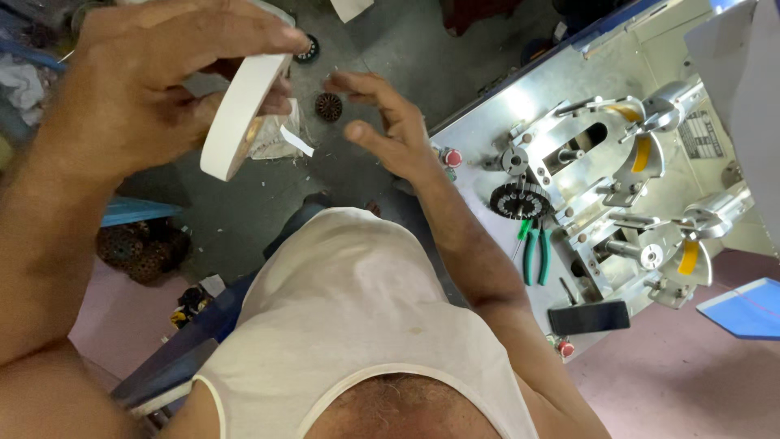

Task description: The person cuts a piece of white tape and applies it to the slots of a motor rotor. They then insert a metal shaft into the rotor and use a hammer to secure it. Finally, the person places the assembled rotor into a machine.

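Roll of white tape (240,115), held edge-on near the top left of the head view, close to the lens. Clasped by the left hand (138,77), fingers curled over the upper rim and thumb apparently beneath; grip closed on the roll. Short free end of tape (296,140) hanging from the roll's lower right side. Right hand (383,122) just beside that end, empty, fingers half spread and slightly bent, touching nothing visible.

Handling, as a judgement: probably light, stiff enough as a ring to keep its form under a pinch across the rim, smooth on the outer face. Loose end likely thin, limp and, if adhesive, prone to fold on itself; best taken at the very tip between thumb and forefinger, roll steadied by rim or core.

Below and behind the hands: grey floor (406,41) with two small dark round wound parts (328,106). At right: metal fixture table (496,106) carrying shiny clamps, a dark toothed stator core (520,200), green-handled pliers (535,256) and a flat black phone-like slab (588,317). White vest (357,301) in the foreground.
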